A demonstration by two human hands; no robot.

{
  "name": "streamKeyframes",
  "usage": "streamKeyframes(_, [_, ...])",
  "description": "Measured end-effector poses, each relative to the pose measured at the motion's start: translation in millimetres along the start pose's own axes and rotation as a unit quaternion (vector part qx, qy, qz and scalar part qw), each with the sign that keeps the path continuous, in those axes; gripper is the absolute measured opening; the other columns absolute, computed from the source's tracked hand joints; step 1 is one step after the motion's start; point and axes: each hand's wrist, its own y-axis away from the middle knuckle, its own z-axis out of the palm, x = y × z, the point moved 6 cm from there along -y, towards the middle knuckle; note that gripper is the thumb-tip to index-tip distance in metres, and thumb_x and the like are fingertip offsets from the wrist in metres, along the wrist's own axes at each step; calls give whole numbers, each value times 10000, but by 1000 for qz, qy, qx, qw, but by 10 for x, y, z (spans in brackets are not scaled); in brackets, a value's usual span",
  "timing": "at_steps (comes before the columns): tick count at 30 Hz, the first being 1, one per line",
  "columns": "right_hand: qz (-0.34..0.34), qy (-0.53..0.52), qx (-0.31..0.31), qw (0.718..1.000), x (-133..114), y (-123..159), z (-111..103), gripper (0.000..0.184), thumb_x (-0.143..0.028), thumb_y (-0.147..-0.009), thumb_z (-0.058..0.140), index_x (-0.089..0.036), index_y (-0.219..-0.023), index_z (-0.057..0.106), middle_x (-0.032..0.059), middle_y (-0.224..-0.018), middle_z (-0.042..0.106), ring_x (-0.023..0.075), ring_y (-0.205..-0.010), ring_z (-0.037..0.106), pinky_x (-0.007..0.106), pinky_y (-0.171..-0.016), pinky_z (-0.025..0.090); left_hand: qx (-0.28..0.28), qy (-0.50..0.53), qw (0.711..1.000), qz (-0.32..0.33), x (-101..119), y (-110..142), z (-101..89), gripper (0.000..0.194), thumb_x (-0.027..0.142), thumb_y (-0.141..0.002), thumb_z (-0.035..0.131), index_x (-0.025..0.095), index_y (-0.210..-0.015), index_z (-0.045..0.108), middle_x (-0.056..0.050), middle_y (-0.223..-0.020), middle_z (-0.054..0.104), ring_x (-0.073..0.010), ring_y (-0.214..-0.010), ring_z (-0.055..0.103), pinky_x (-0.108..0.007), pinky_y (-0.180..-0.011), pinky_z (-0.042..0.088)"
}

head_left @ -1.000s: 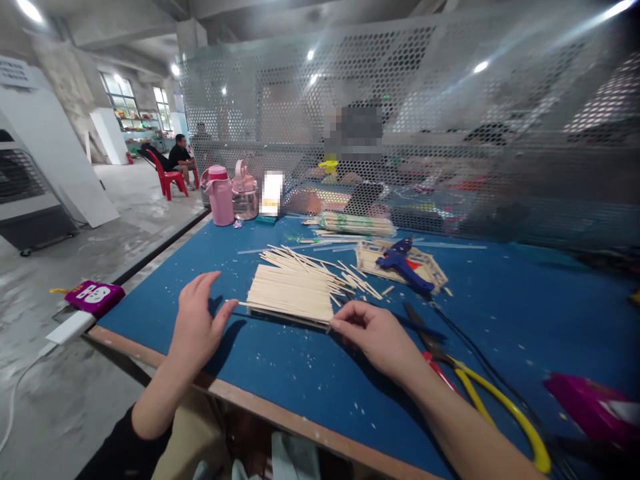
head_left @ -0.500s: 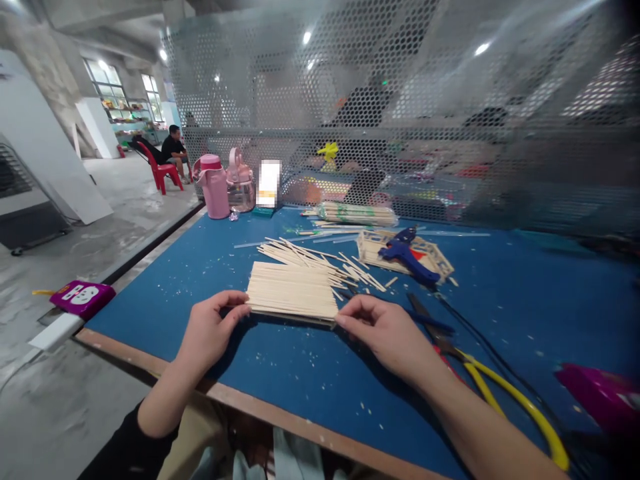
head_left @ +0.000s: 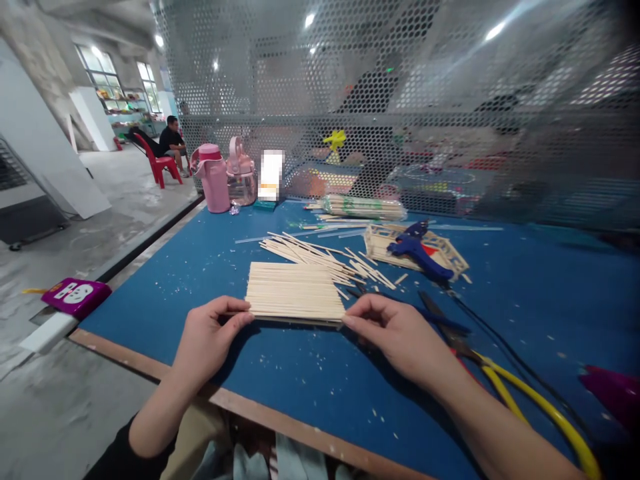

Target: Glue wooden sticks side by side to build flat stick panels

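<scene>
A flat panel of pale wooden sticks (head_left: 295, 287), laid side by side, sits between my hands in the head view. My left hand (head_left: 213, 333) pinches its near left corner between thumb and fingers. At the near right corner, my right hand (head_left: 395, 333) grips the panel the same way. The sticks run left to right, and the near edge shows a second layer beneath. Just behind the panel lies a loose pile of wooden sticks (head_left: 305, 253), with shorter pieces scattered to its right.
A blue glue gun (head_left: 420, 250) rests on a small stick-built frame (head_left: 383, 247). Pliers with yellow handles (head_left: 535, 400) lie by my right forearm. At the back stand a pink flask (head_left: 214, 180), a clear jug (head_left: 243, 177) and a bagged stick bundle (head_left: 365, 207), before a perforated metal screen (head_left: 300, 87).
My left hand has moved right and closed on the panel's left corner, where it was apart with fingers spread. My right hand stays at the right corner. The view has shifted slightly.
</scene>
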Motion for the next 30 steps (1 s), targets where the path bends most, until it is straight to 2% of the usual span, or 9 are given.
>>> streamKeyframes(3, [-27,12,23,999,-37,4,-22,143,-324,-638,602,-191,-590,575,-19,-510,543,108,-460,470,234,-455,362,12,-14,1000,19,29,15,-28,125,315,-727,622,219,-769,689,-16,-768,713,-168,-693,644,-258,-659,497])
streamKeyframes(8, [-101,-12,71,992,-203,104,-59,128,-309,-661,609,-189,-617,596,9,-594,602,134,-551,524,246,-533,418,90,-50,992,78,110,180,-203,80,300,-713,636,251,-741,692,2,-765,717,-170,-700,652,-249,-655,510])
streamKeyframes(11, [-144,-20,62,987,-323,208,-18,123,-294,-690,603,-195,-616,601,14,-603,615,143,-574,545,248,-558,429,148,-68,980,113,129,385,-344,56,295,-705,642,260,-733,675,7,-760,709,-171,-685,650,-258,-652,521])
streamKeyframes(14, [-157,-11,28,987,-380,268,71,127,-281,-714,587,-196,-621,603,15,-626,627,142,-602,556,244,-588,425,167,-72,975,128,74,566,-442,43,269,-718,625,268,-745,659,13,-748,699,-165,-671,652,-257,-649,534])
streamKeyframes(18, [-83,3,-58,995,-259,232,227,96,-243,-680,588,-181,-608,595,-7,-593,593,121,-566,516,223,-530,387,104,-100,980,136,-31,630,-438,66,292,-728,614,252,-757,658,4,-748,702,-161,-654,658,-244,-631,544])
streamKeyframes(21, [-52,0,-81,995,-154,168,249,72,-227,-655,592,-172,-608,585,-18,-578,571,106,-541,488,219,-513,370,74,-122,982,123,-41,516,-383,145,358,-739,594,235,-748,670,-4,-748,712,-167,-658,664,-237,-608,539])
streamKeyframes(24, [-32,-23,-56,998,-61,78,170,86,-250,-662,578,-175,-624,559,-25,-550,558,97,-508,476,218,-490,361,44,-133,985,97,43,270,-242,170,372,-737,593,226,-744,679,3,-720,716,-162,-642,663,-230,-587,522])
streamKeyframes(27, [-2,-42,-5,999,27,-5,51,111,-286,-674,559,-184,-647,525,-37,-513,540,90,-462,465,213,-452,349,-1,-129,987,93,171,23,-58,160,336,-752,575,214,-755,679,1,-742,716,-158,-669,657,-236,-615,506])
streamKeyframes(30, [8,-47,30,998,66,-44,-23,115,-294,-667,558,-188,-663,515,-45,-496,533,90,-449,472,208,-433,342,-30,-111,990,82,204,-94,46,174,337,-761,569,202,-764,678,-7,-742,714,-159,-666,652,-242,-610,497])
